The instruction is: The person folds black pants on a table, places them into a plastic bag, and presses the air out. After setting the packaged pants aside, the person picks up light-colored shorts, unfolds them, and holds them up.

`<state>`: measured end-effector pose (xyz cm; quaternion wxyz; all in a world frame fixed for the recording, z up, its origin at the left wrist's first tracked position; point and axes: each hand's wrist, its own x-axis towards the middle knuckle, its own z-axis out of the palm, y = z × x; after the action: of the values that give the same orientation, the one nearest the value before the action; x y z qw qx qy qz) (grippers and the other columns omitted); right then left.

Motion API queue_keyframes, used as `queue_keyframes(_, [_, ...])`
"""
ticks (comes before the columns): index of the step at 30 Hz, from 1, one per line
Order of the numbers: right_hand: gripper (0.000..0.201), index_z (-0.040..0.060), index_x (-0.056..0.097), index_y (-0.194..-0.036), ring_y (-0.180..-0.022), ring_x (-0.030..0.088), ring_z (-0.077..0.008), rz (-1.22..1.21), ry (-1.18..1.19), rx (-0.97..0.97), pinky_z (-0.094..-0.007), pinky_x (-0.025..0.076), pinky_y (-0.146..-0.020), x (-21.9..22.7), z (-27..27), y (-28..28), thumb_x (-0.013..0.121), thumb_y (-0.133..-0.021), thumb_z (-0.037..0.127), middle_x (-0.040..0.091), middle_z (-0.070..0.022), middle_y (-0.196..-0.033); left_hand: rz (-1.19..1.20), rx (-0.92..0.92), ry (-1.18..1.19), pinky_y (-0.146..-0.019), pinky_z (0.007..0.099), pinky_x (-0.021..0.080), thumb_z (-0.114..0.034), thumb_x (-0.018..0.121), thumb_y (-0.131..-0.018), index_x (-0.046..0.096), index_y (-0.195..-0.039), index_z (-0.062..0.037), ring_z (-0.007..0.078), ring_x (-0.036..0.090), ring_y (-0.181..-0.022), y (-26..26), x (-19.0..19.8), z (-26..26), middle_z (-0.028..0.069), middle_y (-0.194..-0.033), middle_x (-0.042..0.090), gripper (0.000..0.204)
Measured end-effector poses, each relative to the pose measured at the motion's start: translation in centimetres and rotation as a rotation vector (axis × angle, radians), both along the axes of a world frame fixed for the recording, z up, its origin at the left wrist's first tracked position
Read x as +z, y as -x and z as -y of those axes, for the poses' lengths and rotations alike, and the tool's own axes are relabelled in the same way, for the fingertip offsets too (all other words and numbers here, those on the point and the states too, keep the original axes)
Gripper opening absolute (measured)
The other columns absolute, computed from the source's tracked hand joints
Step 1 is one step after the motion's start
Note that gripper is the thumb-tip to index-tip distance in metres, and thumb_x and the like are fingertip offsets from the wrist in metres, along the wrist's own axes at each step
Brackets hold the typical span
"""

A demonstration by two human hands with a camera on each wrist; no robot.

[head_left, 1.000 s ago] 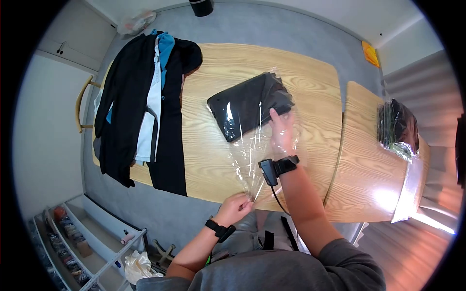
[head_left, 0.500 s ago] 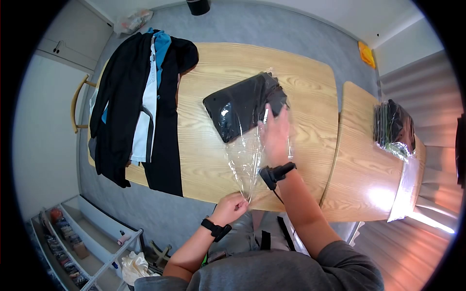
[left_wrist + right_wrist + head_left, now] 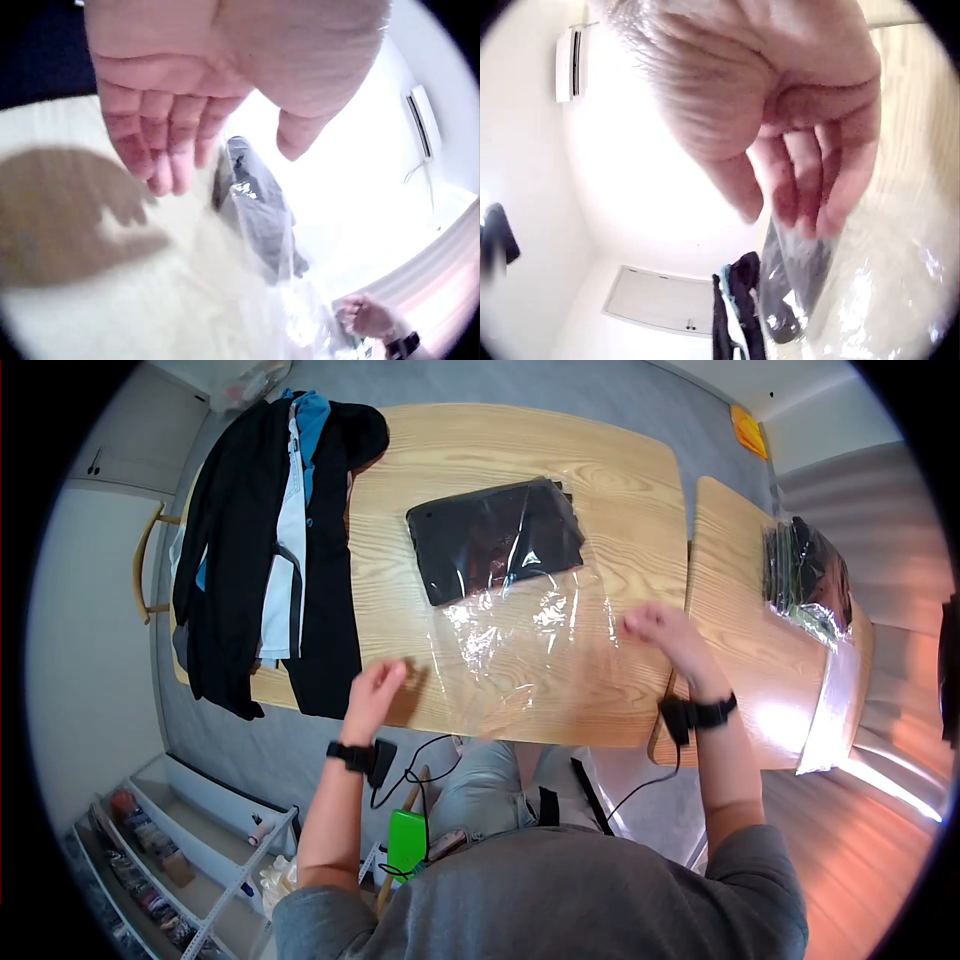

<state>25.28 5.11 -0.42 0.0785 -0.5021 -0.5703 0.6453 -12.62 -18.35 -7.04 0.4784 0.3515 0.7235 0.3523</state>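
Note:
A folded black garment point(image 3: 495, 540) lies inside a clear plastic bag point(image 3: 500, 650), whose empty part spreads toward the person's body over the table. To the left of the bag is the left hand point(image 3: 375, 695), held above the table's near edge, touching nothing. In the left wrist view the left hand point(image 3: 217, 75) has its fingers relaxed and the thumb apart. The right hand point(image 3: 668, 632) hovers right of the bag, holding nothing. In the right wrist view the right hand's fingers point(image 3: 810, 172) are loosely bent, thumb apart.
Black, white and blue clothes point(image 3: 240, 560) drape over the left end of the wooden table point(image 3: 620, 480). On a second table point(image 3: 740, 690) at the right lie bagged dark garments point(image 3: 815, 575) and a clear plastic sheet point(image 3: 828, 710). A shelf rack point(image 3: 190, 840) stands lower left.
Both hands have come off the bag and moved apart, left hand leftward, right hand rightward. The bag's gathered near end has spread out flat. The head view has shifted.

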Motion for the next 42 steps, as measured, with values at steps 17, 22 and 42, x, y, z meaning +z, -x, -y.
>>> queue_keyframes(17, [0.013,0.0056,0.061,-0.083,-0.066,0.059,-0.0102,-0.022,0.224,-0.304,-0.022,0.049,-0.059,-10.4,-1.5,-0.2,0.067,-0.085,0.017,0.061,-0.0021,-0.072,0.379,0.112,0.198,-0.048,0.0221,0.041,-0.023,0.062,-0.09,0.055,-0.083,-0.0019,0.0084,0.05,-0.052,-3.1,-4.3,-11.0,0.0041,-0.068,0.058,0.023])
queue_keyframes(22, [0.012,0.005,0.062,-0.088,-0.061,0.059,-0.0121,-0.148,0.336,-0.428,-0.0222,0.049,-0.059,-10.7,4.2,-5.1,0.062,-0.088,0.017,0.06,-0.0029,-0.074,0.38,0.054,0.194,-0.049,0.0216,0.039,-0.025,0.061,-0.09,0.057,-0.089,-0.0036,0.0056,0.048,-0.054,-6.9,-3.5,-10.0,0.0017,-0.074,0.06,0.022])
queue_keyframes(42, [0.054,0.0185,0.046,-0.133,-0.132,0.035,-0.0216,0.402,-1.278,0.722,-0.0403,0.033,-0.104,-10.1,6.3,-6.5,0.058,-0.081,0.015,0.043,-0.0033,-0.139,-0.994,-1.042,-0.653,-0.092,0.0382,0.041,-0.012,0.057,-0.079,0.057,-0.119,-0.0121,0.0239,0.051,-0.109,-5.0,-1.6,-7.9,0.004,-0.119,0.056,0.04])
